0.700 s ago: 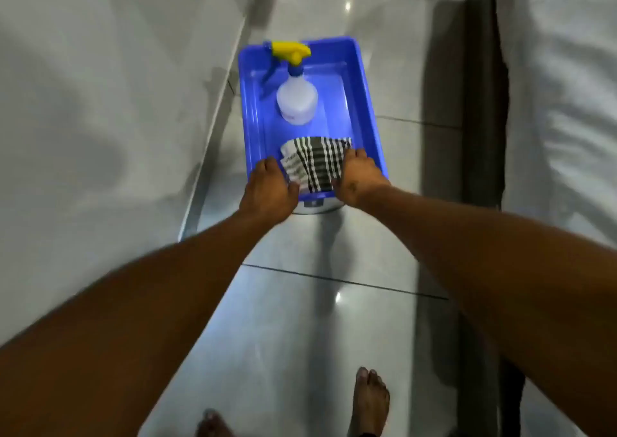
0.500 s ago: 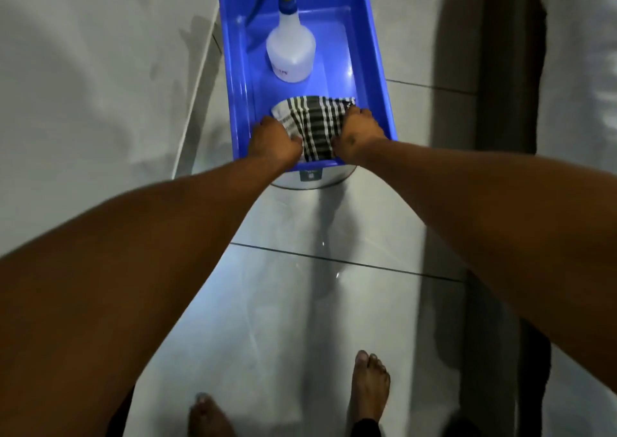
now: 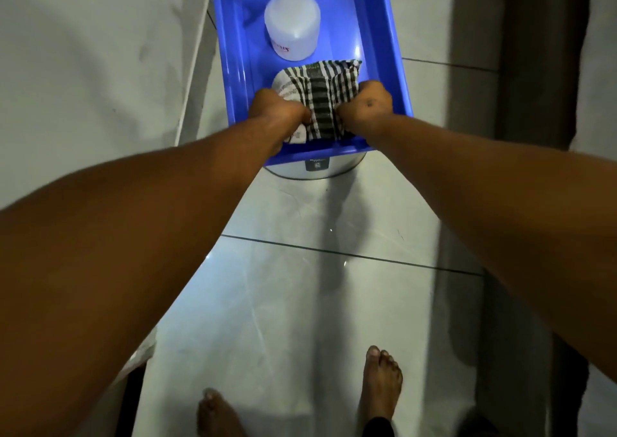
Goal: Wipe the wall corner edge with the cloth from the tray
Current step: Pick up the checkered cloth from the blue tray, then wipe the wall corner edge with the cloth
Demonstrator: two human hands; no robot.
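A black-and-white checked cloth (image 3: 320, 89) lies bunched in the near end of a blue tray (image 3: 390, 52). My left hand (image 3: 277, 109) grips the cloth's left side and my right hand (image 3: 367, 104) grips its right side; both fists are closed on the fabric. The grey wall (image 3: 93, 69) runs along the left, and its pale lower edge (image 3: 192, 79) meets the floor just left of the tray.
A white spray bottle (image 3: 292, 25) stands in the tray beyond the cloth, its top cut off by the frame. The tray rests on a round white base (image 3: 317, 167). My bare feet (image 3: 380, 383) stand on glossy floor tiles. A dark strip (image 3: 534, 69) runs along the right.
Both hands have moved from the tray's near rim onto the cloth and closed on it, bunching it. The view has tilted down and moved closer to the tray.
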